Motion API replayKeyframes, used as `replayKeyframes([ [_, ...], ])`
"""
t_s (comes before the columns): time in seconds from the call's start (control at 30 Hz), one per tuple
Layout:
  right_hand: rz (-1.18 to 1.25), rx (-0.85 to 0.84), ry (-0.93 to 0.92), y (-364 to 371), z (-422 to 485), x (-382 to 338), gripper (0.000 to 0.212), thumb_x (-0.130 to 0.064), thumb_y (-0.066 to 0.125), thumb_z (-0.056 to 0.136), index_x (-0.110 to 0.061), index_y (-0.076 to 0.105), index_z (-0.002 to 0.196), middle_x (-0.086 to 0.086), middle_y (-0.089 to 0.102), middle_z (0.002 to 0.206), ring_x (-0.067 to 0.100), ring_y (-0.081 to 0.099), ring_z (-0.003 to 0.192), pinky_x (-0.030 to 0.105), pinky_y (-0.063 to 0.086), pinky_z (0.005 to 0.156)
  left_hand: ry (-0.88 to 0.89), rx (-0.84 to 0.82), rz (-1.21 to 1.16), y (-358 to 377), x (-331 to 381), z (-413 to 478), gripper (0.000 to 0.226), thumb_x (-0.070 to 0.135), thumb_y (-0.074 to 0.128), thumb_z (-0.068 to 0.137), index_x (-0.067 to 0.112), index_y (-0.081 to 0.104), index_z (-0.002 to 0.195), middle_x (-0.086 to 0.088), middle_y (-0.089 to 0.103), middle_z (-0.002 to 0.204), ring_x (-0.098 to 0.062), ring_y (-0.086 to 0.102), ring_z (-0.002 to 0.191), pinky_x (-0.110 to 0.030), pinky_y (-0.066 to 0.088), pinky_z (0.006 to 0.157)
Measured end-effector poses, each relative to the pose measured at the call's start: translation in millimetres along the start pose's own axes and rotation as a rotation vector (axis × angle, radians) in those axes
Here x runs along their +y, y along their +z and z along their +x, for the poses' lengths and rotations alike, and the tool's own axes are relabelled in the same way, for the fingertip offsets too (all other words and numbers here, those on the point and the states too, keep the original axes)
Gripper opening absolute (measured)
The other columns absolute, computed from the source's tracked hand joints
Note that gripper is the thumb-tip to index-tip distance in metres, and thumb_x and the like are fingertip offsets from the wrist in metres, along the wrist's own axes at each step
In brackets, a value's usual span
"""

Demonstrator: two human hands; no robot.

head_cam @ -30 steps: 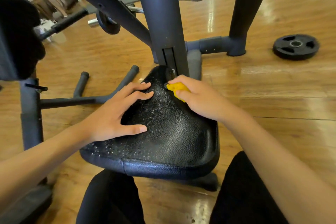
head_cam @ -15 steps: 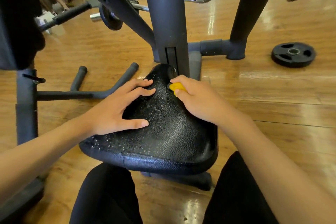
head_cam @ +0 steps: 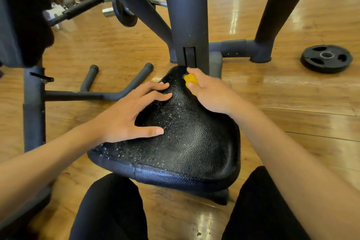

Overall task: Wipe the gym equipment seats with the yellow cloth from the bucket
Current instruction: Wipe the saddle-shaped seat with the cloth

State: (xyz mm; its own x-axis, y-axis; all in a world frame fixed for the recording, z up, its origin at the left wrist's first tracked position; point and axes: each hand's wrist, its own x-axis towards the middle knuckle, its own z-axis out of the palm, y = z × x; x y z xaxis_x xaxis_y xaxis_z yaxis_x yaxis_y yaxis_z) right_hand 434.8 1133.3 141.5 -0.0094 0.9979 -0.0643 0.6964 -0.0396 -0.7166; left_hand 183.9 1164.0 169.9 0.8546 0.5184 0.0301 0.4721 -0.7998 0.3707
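Now right hand [head_cam: 209,94] fingers [head_cam: 191,71] clench yellow cloth [head_cam: 190,80] against seat [head_cam: 187,142].

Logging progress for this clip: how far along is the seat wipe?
Done: the yellow cloth is out of the bucket, bunched in the right hand, and the seat's right side looks free of droplets. In hand: the cloth is working the narrow far end by the upright post, with the left hand flat on the seat. Left: droplets cover the left side and near-left edge. No other seat shows.
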Motion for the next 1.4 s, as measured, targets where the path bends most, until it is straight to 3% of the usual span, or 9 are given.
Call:
replayKeyframes([
  [0.17,0.131,-0.053,0.052,1.1,21.9,15.9,0.053,-0.037,0.034,0.109,-0.023,0.021,0.158,0.011,0.042,0.155,0.031,0.044,0.136,0.026,0.031,0.088,-0.002,-0.006,0.006,-0.6,0.4,-0.9,0.078,0.063,0.062,0.087,0.022,0.045,0.150,0.006,0.029,0.162,-0.012,0.022,0.154,-0.039,0.025,0.124],
  [0.33,0.399,-0.143,-0.030,-7.1,-50.3,48.3,0.039,-0.029,0.047,0.105,-0.038,0.049,0.143,-0.009,0.062,0.133,0.013,0.055,0.123,0.033,0.036,0.109,0.010,-0.006,-0.011,0.4,-0.9,0.4,0.077,0.058,0.066,0.086,0.019,0.047,0.149,0.001,0.031,0.161,-0.013,0.021,0.155,-0.038,0.022,0.125],
  [0.53,0.218,0.055,-0.144,12.1,30.8,21.6,0.054,-0.024,0.039,0.108,-0.024,0.022,0.159,-0.001,0.023,0.165,0.015,0.019,0.152,0.015,0.016,0.112,-0.004,-0.014,-0.016,0.0,0.0,2.2,0.079,0.061,0.065,0.085,0.020,0.046,0.149,0.003,0.030,0.161,-0.014,0.021,0.155,-0.040,0.023,0.126],
  [0.77,0.284,-0.009,-0.101,5.4,-2.4,30.7,0.042,-0.027,0.049,0.104,-0.041,0.048,0.144,-0.006,0.057,0.141,0.015,0.053,0.126,0.027,0.037,0.097,-0.010,-0.025,0.004,-2.4,-0.8,0.4,0.078,0.059,0.065,0.085,0.019,0.046,0.150,0.002,0.030,0.161,-0.013,0.021,0.155,-0.037,0.022,0.125],
  [0.87,0.452,0.148,-0.109,2.9,-86.8,41.2,0.034,-0.030,0.054,0.093,-0.044,0.065,0.121,-0.023,0.069,0.109,-0.003,0.060,0.102,0.018,0.041,0.086,0.005,-0.017,0.008,-1.2,-2.1,0.2,0.078,0.060,0.066,0.085,0.019,0.046,0.150,0.002,0.030,0.161,-0.013,0.021,0.155,-0.039,0.022,0.125],
  [0.97,0.419,0.384,-0.133,21.2,-148.5,33.1,0.040,-0.021,0.054,0.092,-0.034,0.064,0.128,-0.027,0.062,0.130,-0.013,0.052,0.122,0.007,0.035,0.101,0.015,-0.014,-0.003,-0.6,-3.4,2.0,0.080,0.064,0.064,0.086,0.019,0.046,0.149,0.002,0.031,0.160,-0.015,0.022,0.155,-0.046,0.024,0.125],
  [1.07,0.366,0.512,-0.153,46.4,-166.0,24.3,0.042,-0.016,0.050,0.099,-0.024,0.056,0.140,-0.010,0.051,0.148,-0.002,0.041,0.139,0.014,0.029,0.113,0.025,-0.006,0.003,-0.3,-4.6,2.2,0.080,0.069,0.060,0.087,0.018,0.047,0.148,0.001,0.032,0.160,-0.017,0.024,0.154,-0.051,0.027,0.124],
  [1.23,0.528,0.408,0.087,14.4,-98.8,32.0,0.024,-0.026,0.057,0.090,-0.037,0.070,0.107,-0.009,0.072,0.108,0.011,0.063,0.105,0.034,0.046,0.102,0.044,-0.006,-0.001,0.4,-2.9,3.2,0.084,0.074,0.055,0.089,0.015,0.048,0.147,-0.003,0.035,0.157,-0.017,0.026,0.154,-0.041,0.024,0.125],
  [1.4,0.403,0.726,-0.019,80.4,-190.2,-19.1,0.037,-0.012,0.053,0.097,-0.022,0.063,0.131,-0.006,0.053,0.146,0.010,0.042,0.141,0.025,0.035,0.114,0.052,-0.008,-0.005,1.4,-4.9,2.5,0.084,0.075,0.055,0.088,0.018,0.046,0.149,0.000,0.034,0.158,-0.016,0.026,0.154,-0.043,0.024,0.124],
])
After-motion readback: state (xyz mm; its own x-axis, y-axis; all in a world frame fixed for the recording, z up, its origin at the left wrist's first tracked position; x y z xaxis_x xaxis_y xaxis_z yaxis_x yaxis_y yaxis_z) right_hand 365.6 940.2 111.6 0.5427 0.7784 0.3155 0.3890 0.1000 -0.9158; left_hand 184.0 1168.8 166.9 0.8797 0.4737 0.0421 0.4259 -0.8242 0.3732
